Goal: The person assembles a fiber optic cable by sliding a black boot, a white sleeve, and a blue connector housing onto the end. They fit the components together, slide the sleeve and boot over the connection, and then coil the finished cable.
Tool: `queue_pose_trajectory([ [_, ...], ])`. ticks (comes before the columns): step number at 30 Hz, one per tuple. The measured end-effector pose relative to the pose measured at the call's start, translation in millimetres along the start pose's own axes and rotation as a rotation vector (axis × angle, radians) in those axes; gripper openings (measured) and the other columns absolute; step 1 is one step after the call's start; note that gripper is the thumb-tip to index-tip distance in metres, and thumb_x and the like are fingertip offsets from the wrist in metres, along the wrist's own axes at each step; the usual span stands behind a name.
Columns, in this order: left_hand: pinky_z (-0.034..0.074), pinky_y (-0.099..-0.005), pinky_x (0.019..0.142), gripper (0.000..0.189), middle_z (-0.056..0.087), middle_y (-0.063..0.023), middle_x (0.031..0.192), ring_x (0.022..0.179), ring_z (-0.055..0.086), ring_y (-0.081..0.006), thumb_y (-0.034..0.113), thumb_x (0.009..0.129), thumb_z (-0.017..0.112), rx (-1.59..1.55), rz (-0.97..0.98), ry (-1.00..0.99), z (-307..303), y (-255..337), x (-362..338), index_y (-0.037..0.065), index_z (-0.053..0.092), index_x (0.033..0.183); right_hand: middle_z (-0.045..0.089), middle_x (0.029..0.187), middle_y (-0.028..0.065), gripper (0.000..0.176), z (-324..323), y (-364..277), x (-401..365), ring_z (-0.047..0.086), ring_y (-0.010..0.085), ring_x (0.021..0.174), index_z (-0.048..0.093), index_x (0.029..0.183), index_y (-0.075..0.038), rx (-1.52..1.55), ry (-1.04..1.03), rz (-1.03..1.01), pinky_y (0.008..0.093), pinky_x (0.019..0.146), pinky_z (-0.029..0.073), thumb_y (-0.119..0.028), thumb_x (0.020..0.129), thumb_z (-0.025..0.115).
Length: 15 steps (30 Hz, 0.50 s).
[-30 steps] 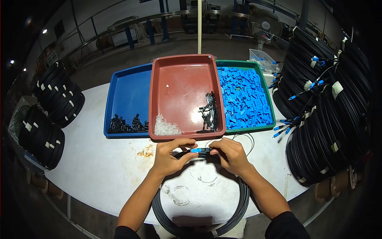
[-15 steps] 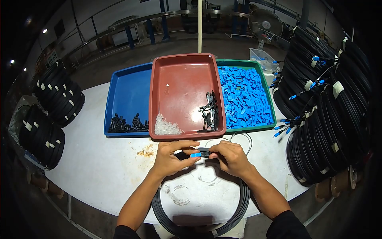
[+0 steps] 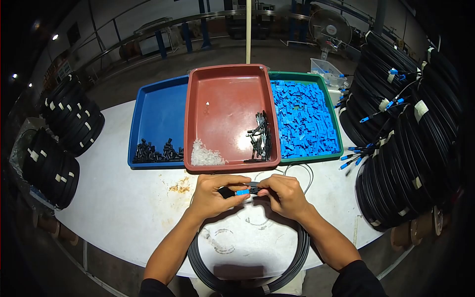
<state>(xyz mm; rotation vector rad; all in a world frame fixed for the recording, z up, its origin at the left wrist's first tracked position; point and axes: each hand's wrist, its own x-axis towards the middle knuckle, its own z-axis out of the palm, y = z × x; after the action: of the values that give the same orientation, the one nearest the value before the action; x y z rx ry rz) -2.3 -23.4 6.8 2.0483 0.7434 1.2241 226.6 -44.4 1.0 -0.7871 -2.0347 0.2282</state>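
In the head view, a white surface (image 3: 118,198) stands in a dim workshop, bearing a red tray (image 3: 227,109) between a blue tray (image 3: 161,109) and a green tray (image 3: 338,133). The left hand (image 3: 210,197) has a narrow grip — thumb and fingertips closed on a small blue connector (image 3: 242,192). The right hand (image 3: 285,197) pinches just beside it, at the connector's black end — both above the near side of the surface, in front of the red tray.

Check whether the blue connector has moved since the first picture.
Yes, slightly: the blue connector in the left hand is farther from the red tray, toward the person.
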Motion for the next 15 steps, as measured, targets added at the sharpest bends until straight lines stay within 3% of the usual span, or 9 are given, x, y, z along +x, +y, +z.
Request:
queue_pose_trajectory([
  [13,0.059,-0.0244,0.068,0.033,0.079,-0.0115,0.087,0.076,0.075,-0.0132,0.003,0.077,0.084,-0.019,-0.011,-0.017,-0.2,0.1,2.6,0.001,0.078,0.109,0.068,0.076,0.0133,0.012,3.3,0.5,1.3,0.067,0.031,0.067,0.065,0.087,-0.001,0.074,0.032,0.082,0.0391,0.061,0.052,0.0,0.081,0.075],
  [15,0.061,-0.0272,0.074,0.034,0.079,-0.0142,0.091,0.08,0.077,-0.0164,-0.001,0.075,0.085,-0.028,-0.044,-0.03,0.4,0.8,3.7,-0.002,0.077,0.108,0.069,0.077,0.0134,0.011,4.2,1.8,0.3,0.068,0.031,0.068,0.065,0.087,-0.001,0.072,0.018,0.098,0.0389,0.062,0.053,0.0,0.081,0.074],
])
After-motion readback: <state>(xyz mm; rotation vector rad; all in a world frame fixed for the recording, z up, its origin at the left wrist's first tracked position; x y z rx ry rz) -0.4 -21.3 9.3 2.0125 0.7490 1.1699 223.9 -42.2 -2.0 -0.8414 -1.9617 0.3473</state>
